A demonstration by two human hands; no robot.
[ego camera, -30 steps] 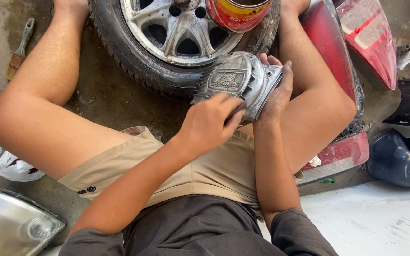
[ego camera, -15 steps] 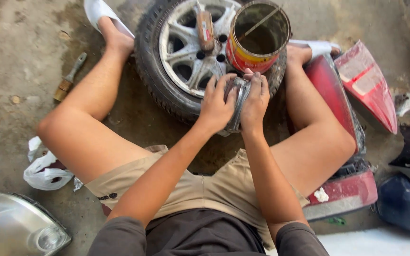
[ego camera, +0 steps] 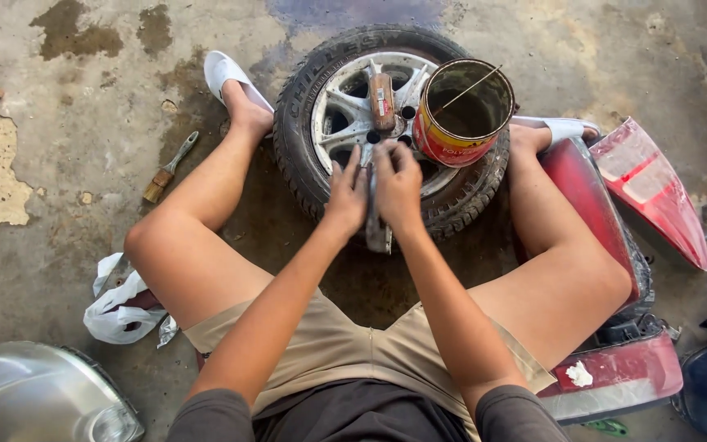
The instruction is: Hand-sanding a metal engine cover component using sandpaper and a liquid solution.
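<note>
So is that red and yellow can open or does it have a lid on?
Open. The can stands upright on the wheel, no lid, dark inside showing, thin stick across its mouth.

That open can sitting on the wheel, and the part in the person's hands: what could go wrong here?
The open paint can stands on the tyre's sloping edge with a stick leaning in it; a knock from either hand could probably tip it. The left hand and right hand pinch the grey part on edge, so it may slip. The knees crowd the red tail lamp.
</note>
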